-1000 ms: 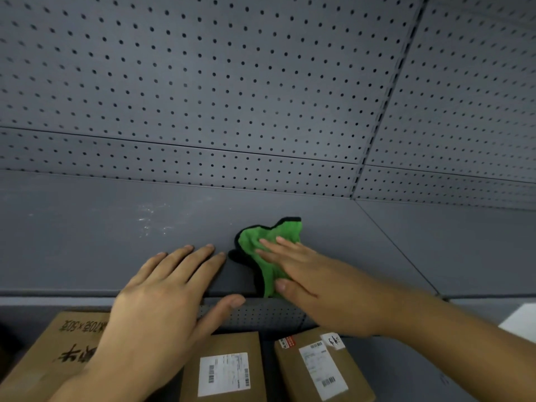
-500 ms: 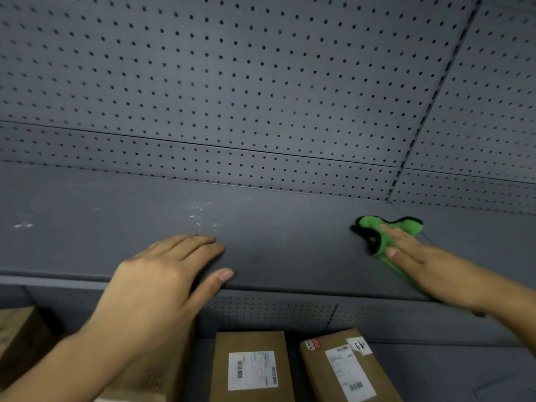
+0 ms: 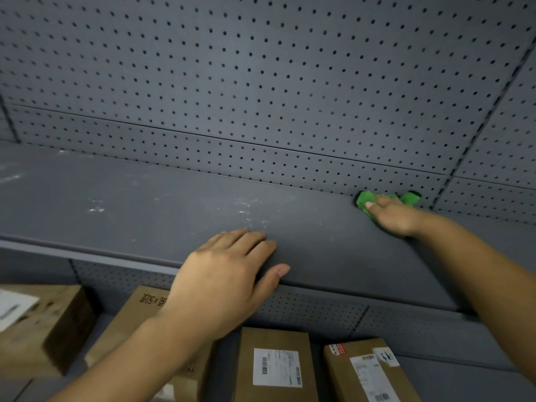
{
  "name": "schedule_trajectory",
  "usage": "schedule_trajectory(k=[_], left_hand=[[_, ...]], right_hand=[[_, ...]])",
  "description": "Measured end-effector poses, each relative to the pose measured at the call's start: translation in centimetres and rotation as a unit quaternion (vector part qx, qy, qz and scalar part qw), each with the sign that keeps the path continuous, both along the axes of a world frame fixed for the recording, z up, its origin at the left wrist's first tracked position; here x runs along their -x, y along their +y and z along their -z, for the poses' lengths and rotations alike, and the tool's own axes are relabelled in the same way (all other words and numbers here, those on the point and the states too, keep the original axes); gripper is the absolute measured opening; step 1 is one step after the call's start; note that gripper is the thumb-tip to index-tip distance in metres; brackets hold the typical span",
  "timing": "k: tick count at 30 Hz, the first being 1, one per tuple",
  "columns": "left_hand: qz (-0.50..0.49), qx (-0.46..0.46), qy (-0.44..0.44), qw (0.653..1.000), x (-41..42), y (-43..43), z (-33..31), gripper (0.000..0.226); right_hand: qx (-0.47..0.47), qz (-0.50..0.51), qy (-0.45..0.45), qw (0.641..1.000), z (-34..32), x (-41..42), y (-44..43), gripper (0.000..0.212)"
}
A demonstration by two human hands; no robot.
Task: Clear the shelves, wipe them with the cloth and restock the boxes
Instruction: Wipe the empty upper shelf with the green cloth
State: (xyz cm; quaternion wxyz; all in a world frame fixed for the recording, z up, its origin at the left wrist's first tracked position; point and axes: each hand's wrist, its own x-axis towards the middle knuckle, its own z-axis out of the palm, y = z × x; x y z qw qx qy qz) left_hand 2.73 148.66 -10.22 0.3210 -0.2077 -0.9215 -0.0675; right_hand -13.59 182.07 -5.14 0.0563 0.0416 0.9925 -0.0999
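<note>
One fuzzy green cloth [image 3: 362, 199] on matte shelf [image 3: 145, 219].

Stockroom or shop storage bay, by the look. Grey metal shelf [image 3: 145, 204] with dusty smudges, backed by perforated pegboard panels [image 3: 261, 82]. Tier below carries brown cardboard parcels [image 3: 272, 339] with printed barcode labels [image 3: 277, 367]
</note>
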Motion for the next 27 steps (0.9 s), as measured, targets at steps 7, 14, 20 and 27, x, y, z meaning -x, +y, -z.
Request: schedule_trajectory(k=[7,14,20,27], left_hand=[[0.001,-0.001,0.009,1.0,0.3,-0.1,0.0,0.047],[-0.006,-0.013,0.002,1.0,0.3,-0.1,0.2,0.046],[-0.019,-0.013,-0.018,1.0,0.0,-0.1,0.1,0.048],[-0.03,-0.008,-0.032,0.999,-0.2,0.1,-0.1,0.048]], right_hand=[[0.001,-0.126,-0.007,0.992,0.0,-2.0,-8.0,0.062],[-0.016,-0.28,-0.021,0.96,-0.5,-8.2,-11.8,0.059],[-0.002,-0.335,-0.018,0.942,-0.8,-14.0,-10.4,0.058],[0.011,-0.326,-0.001,0.945,0.1,-16.7,-6.4,0.068]])
